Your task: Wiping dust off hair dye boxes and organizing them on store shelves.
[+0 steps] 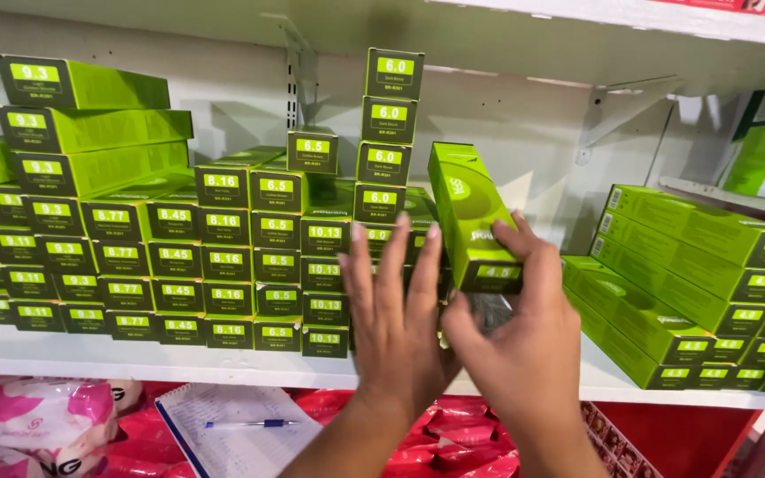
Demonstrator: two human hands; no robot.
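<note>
green box (474,217) gripped by right hand (515,341), left hand (396,310) flat

Stacked boxes (179,257) fill the shelf (135,358), a notebook (232,429) below with a pen (250,424) on it.

Bright even light from above, soft shadows behind stacked green boxes (223,257), mild blur at edges

Notebook (250,438) with blue pen (250,424), pink bags (33,425)
</note>
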